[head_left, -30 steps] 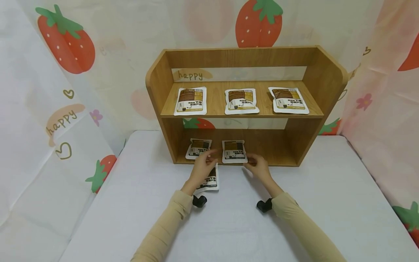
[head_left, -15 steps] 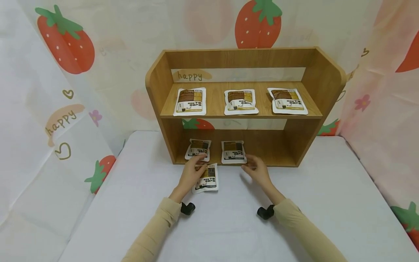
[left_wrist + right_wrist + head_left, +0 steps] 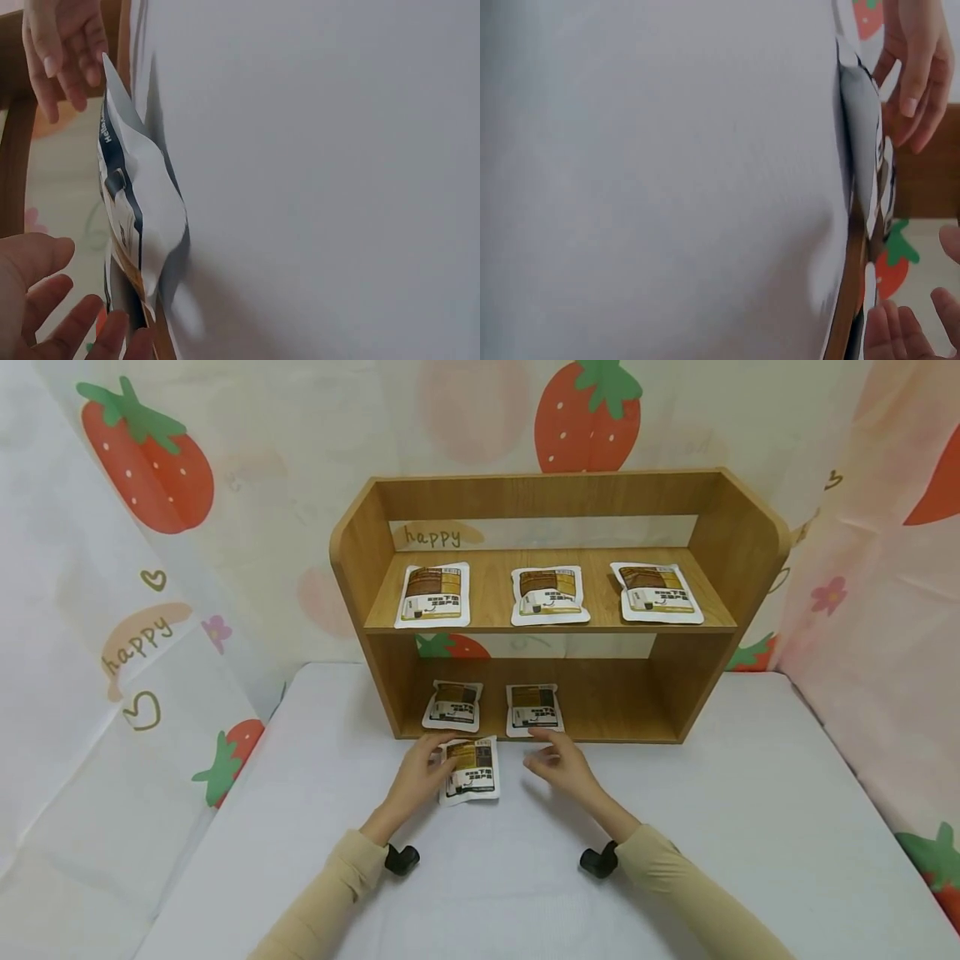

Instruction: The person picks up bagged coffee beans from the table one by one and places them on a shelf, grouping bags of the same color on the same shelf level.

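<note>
A white, brown and gold pouch (image 3: 471, 770) lies on the table just in front of the wooden shelf. My left hand (image 3: 422, 774) is at its left side, fingers loosely bent and spread around the edge without gripping. To the pouch's right, my right hand (image 3: 564, 766) hovers with relaxed fingers and holds nothing. Its fingertips overlap the front edge of a similar pouch (image 3: 534, 710) on the lower shelf board. The left wrist view shows the table pouch (image 3: 139, 195) edge-on between both hands, the left fingers (image 3: 75, 330) spread apart below it.
The two-tier wooden shelf (image 3: 562, 631) stands at the back of the white table (image 3: 480, 893). Another pouch (image 3: 453, 706) lies at the lower left. On the upper board lie a left pouch (image 3: 433, 596), a middle pouch (image 3: 550, 596) and a right pouch (image 3: 657, 593).
My left hand has drawn back and left from the lower shelf to the left side of the table pouch. My right hand has come back and left from the lower middle pouch's edge.
</note>
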The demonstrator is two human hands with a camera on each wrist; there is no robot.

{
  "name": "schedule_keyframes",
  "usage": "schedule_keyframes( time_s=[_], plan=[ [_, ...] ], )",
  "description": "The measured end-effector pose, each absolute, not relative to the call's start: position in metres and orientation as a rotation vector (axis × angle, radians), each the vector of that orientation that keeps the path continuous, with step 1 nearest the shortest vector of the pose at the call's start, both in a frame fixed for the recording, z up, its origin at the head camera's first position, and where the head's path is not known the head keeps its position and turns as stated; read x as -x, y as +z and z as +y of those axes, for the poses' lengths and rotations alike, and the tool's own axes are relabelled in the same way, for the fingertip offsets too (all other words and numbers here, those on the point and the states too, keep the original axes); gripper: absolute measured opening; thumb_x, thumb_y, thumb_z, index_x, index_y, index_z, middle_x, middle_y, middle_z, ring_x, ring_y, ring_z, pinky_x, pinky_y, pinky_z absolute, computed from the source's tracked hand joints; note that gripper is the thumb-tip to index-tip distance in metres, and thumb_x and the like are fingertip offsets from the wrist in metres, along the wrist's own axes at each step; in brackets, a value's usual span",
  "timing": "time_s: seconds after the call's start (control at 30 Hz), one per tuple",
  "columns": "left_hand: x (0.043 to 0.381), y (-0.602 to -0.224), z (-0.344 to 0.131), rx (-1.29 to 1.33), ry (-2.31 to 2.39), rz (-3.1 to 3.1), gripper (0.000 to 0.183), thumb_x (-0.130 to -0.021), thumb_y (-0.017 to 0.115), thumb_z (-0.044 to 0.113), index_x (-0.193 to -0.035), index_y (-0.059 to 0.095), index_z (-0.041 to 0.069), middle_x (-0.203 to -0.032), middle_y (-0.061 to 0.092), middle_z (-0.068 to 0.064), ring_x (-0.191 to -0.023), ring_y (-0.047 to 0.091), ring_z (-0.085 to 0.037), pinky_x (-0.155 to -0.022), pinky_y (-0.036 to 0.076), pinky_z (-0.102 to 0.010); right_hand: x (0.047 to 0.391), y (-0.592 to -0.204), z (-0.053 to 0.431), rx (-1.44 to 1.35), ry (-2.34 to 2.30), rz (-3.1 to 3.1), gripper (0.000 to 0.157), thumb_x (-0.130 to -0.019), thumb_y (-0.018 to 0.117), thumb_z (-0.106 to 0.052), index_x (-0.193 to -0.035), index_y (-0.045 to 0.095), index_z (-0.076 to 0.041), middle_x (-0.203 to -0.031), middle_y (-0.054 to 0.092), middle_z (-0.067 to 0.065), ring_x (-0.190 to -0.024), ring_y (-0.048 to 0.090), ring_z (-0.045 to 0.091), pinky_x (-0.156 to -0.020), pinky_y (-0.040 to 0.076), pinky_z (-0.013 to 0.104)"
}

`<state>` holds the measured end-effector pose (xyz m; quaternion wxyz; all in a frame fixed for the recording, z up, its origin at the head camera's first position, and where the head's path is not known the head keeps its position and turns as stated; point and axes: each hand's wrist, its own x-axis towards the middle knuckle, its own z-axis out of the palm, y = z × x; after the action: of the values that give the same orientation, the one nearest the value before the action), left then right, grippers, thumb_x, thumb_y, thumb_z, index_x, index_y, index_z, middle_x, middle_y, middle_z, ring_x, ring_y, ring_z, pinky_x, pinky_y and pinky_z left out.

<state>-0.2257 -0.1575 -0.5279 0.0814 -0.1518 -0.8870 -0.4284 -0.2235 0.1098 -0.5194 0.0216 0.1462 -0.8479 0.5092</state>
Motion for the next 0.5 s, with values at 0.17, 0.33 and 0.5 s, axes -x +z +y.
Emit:
schedule_keyframes(
  time_s=[0.17, 0.33, 0.5],
  plan=[
    [0.222, -0.528, -0.166, 0.478, -1.279, -2.691, 0.044, -0.086, 0.066, 0.014, -0.126, 0.054, 0.003, -0.124, 0.054, -0.016, -0.103, 0.057, -0.03, -0.084, 0.051, -0.042, 0.219, -0.519, 0.104, -0.599, 1.597, -2.629, 0.052, -0.084, 0.07, -0.023, -0.129, 0.051, -0.006, -0.123, 0.053, 0.021, -0.099, 0.058, 0.032, -0.082, 0.051, 0.04],
    [0.219, -0.528, -0.171, 0.464, -1.27, -2.765, 0.047, -0.086, 0.066, 0.013, -0.127, 0.051, -0.003, -0.117, 0.057, -0.02, -0.098, 0.058, -0.031, -0.083, 0.051, -0.042, 0.219, -0.522, 0.098, -0.708, 1.63, -2.645, 0.058, -0.083, 0.07, -0.027, -0.133, 0.048, -0.006, -0.125, 0.052, 0.021, -0.101, 0.059, 0.033, -0.083, 0.052, 0.038],
    [0.215, -0.521, -0.17, 0.401, -1.28, -2.845, 0.047, -0.085, 0.066, 0.013, -0.127, 0.051, -0.001, -0.111, 0.06, -0.02, -0.09, 0.059, -0.027, -0.079, 0.051, -0.04, 0.223, -0.523, 0.088, -0.699, 1.63, -2.752, 0.062, -0.083, 0.07, -0.016, -0.138, 0.042, -0.005, -0.129, 0.049, 0.021, -0.104, 0.058, 0.034, -0.087, 0.051, 0.039]
  ],
)
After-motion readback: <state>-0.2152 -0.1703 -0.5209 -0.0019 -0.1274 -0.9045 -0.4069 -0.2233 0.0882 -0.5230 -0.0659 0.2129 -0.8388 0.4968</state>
